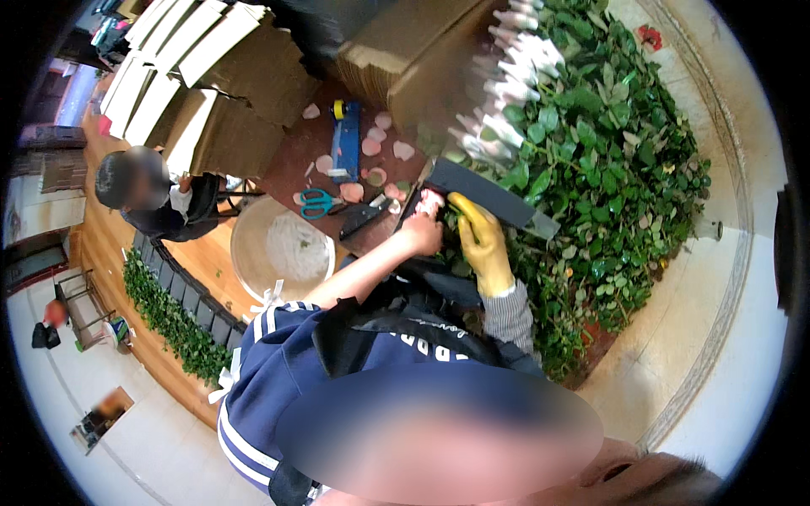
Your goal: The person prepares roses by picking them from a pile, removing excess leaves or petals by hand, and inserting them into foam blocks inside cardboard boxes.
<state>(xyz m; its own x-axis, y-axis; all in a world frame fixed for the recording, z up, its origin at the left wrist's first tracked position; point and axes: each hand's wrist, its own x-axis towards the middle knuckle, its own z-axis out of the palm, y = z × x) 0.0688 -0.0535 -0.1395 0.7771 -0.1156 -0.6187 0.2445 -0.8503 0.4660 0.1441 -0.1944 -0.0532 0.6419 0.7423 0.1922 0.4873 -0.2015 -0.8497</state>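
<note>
My left hand [423, 233] is bare, and its fingers touch pale pink flower blooms [430, 201]; whether they grip one cannot be told. My right hand [484, 246] wears a yellow glove, its fingers curved beside the blooms over some green leaves; a hold on a stem cannot be made out. A dark grey panel [484, 193] lies slanted just beyond the glove. Left of my hands, teal-handled scissors [316, 203] and a black tool [364, 218] rest on the reddish-brown table [285, 161] among loose pink petals [371, 147]. A blue tape dispenser [345, 142] stands farther back.
Leafy cut stems [607, 171] with white-wrapped heads [519, 69] are piled at the right. Stacked cardboard [436, 44] stands at the back, more cardboard [243, 126] at the left. A round bin [278, 243] is by the table's left side. A person [164, 196] sits beyond it, near a row of greenery [171, 322].
</note>
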